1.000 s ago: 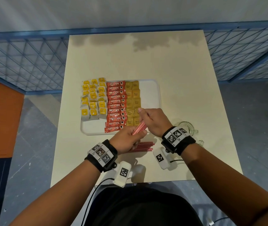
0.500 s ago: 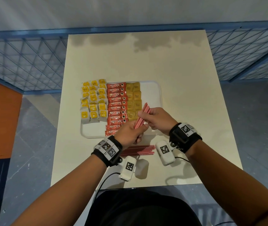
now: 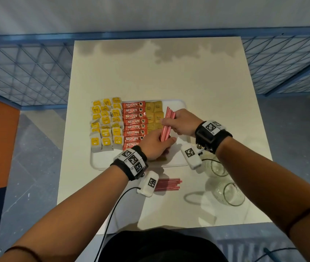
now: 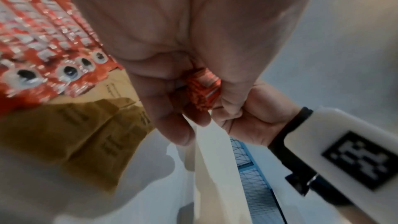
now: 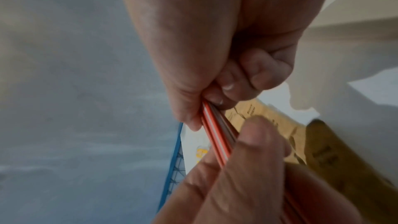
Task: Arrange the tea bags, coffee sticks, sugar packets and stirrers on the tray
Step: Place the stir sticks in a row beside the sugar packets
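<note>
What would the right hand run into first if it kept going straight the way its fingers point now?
The right hand points leftward across the tray. Past the stirrer bundle in its grip, it would likely meet the brown sugar packets first, though its height above them is unclear.

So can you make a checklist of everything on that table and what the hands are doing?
Surface: cream square table.
Job's things: white rectangular tray holding yellow tea bags, red Nescafe coffee sticks and brown sugar packets; more red stirrers on the table.
Clutter: two clear glass jars.
Grippers: left hand and right hand grip a red-and-white stirrer bundle.
Cables: black wrist cable.
Surroundings: blue mesh fence.
</note>
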